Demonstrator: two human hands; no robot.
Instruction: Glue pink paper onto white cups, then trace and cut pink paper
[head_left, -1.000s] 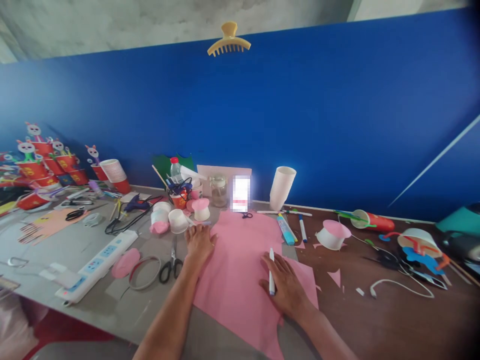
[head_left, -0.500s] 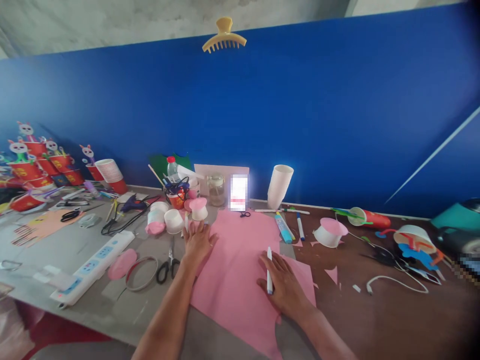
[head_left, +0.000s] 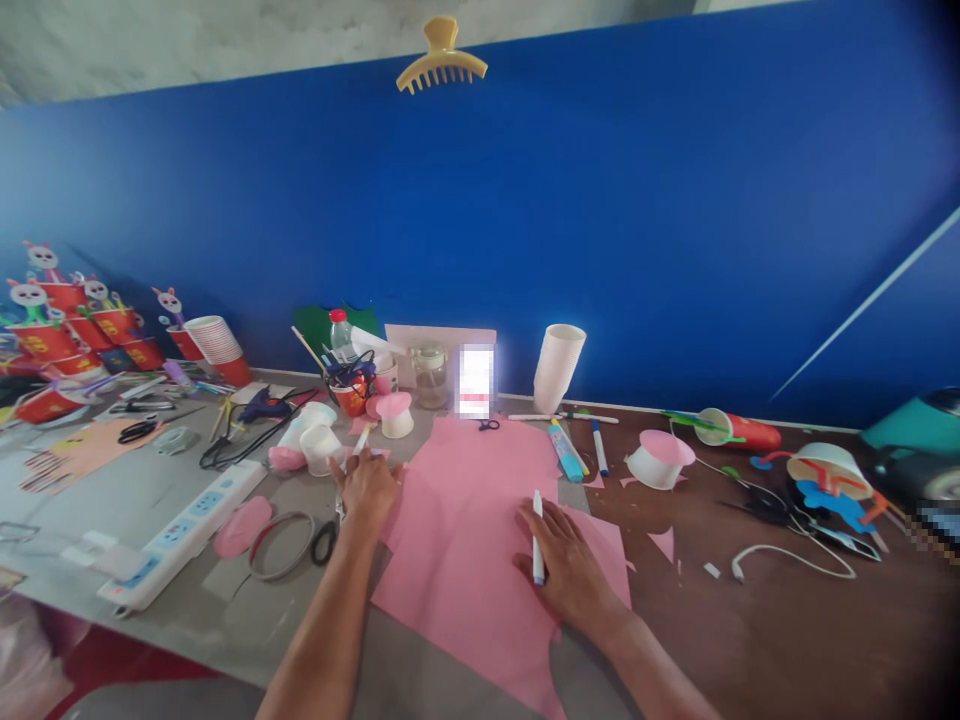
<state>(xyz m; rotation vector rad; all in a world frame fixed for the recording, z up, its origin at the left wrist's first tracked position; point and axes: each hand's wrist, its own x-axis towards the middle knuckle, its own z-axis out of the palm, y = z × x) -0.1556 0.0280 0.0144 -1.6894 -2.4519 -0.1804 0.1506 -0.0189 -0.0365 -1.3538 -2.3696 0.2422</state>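
A large sheet of pink paper [head_left: 465,540] lies in front of me. My right hand [head_left: 566,560] rests on its right side with a white marker [head_left: 538,540] held at the thumb, pointing away from me. Beyond the sheet's left edge, my left hand [head_left: 366,490] is stretched out with its fingers apart, holding nothing. Its fingertips are close to a white paper cup [head_left: 321,450]; whether they touch is unclear. Black-handled scissors [head_left: 324,543] lie partly hidden behind the left wrist. A white cup with a pink top [head_left: 395,415] stands just beyond that hand.
A lit phone [head_left: 475,382] leans at the back beside a glass jar [head_left: 430,378]. Markers, a tall white cup stack [head_left: 559,368] and a pink-topped cup [head_left: 660,460] stand right. Left lie a power strip [head_left: 184,535], a tape roll [head_left: 282,546] and a glue gun [head_left: 266,405].
My left hand has moved left off the pink paper toward the white cups. Those cups have shifted left and look more tilted. My right hand stays put with the marker.
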